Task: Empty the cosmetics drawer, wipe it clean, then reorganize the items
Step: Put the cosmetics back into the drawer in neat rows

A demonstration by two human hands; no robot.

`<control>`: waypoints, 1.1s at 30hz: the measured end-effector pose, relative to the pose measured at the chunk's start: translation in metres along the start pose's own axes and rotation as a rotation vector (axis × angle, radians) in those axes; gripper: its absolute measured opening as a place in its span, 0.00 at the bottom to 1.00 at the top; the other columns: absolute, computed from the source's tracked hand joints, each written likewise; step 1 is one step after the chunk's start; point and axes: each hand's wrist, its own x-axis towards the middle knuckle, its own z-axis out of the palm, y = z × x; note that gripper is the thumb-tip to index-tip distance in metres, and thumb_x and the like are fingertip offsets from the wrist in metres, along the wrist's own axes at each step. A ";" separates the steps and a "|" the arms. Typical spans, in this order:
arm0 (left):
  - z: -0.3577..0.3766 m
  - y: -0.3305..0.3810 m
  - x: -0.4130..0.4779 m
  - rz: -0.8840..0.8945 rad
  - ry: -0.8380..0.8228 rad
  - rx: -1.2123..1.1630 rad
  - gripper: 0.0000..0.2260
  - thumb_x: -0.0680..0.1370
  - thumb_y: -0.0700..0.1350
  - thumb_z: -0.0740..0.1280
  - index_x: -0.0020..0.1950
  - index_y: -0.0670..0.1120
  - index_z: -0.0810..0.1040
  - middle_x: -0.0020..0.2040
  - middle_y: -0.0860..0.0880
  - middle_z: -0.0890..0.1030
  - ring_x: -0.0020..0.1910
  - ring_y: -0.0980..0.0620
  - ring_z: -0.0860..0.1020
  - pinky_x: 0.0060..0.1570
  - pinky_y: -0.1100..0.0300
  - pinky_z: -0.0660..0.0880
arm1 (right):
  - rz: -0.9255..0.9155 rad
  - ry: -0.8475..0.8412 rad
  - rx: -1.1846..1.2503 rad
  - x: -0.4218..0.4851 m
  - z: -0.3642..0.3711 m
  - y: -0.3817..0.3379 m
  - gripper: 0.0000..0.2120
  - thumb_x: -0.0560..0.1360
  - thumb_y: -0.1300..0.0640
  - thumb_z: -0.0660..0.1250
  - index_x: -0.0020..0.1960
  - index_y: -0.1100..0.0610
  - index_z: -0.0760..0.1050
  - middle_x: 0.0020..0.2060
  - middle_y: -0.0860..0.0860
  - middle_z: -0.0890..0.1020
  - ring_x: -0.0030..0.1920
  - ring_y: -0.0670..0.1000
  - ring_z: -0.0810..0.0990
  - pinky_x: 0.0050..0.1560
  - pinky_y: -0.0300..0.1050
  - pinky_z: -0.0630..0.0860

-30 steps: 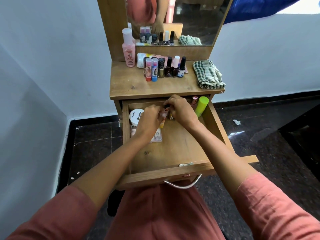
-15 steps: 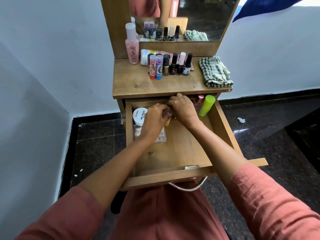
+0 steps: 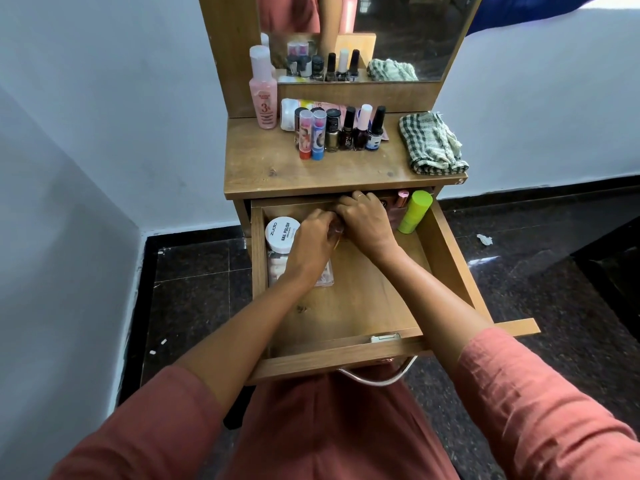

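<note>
Wooden counter (image 3: 277, 174) | drawer (image 3: 363, 306) far end | left hand (image 3: 313, 242), right hand (image 3: 367, 225) curled, grip unclear | lift out singly, upright

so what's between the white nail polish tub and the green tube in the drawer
In the head view, both hands: the left hand beside the tub, the right hand nearer the green tube.

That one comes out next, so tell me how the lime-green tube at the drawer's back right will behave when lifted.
The lime-green tube is a smooth round cylinder, so it would probably roll if laid flat. It stands tall on a small base beside the right wall of the drawer, so a nudge may tip it. It looks like stiff plastic.
</note>
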 end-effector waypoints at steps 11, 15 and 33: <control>-0.003 0.000 0.003 0.001 -0.008 -0.015 0.06 0.75 0.37 0.65 0.52 0.38 0.77 0.52 0.41 0.77 0.49 0.45 0.76 0.47 0.58 0.71 | -0.058 0.225 0.080 -0.005 0.007 0.009 0.05 0.64 0.56 0.69 0.39 0.52 0.81 0.33 0.47 0.82 0.31 0.50 0.79 0.29 0.38 0.71; -0.004 0.001 0.003 0.008 0.013 -0.039 0.08 0.75 0.38 0.65 0.54 0.39 0.76 0.53 0.42 0.78 0.51 0.47 0.76 0.47 0.61 0.70 | -0.062 0.325 0.267 -0.009 0.005 0.013 0.18 0.67 0.58 0.55 0.49 0.57 0.81 0.41 0.53 0.84 0.36 0.55 0.80 0.33 0.44 0.75; -0.031 0.011 0.006 0.083 0.116 -0.126 0.08 0.75 0.35 0.64 0.54 0.38 0.77 0.51 0.42 0.78 0.50 0.48 0.77 0.51 0.60 0.74 | 0.114 0.373 0.670 -0.011 -0.022 0.016 0.10 0.73 0.67 0.62 0.52 0.63 0.78 0.49 0.59 0.81 0.51 0.59 0.78 0.49 0.56 0.76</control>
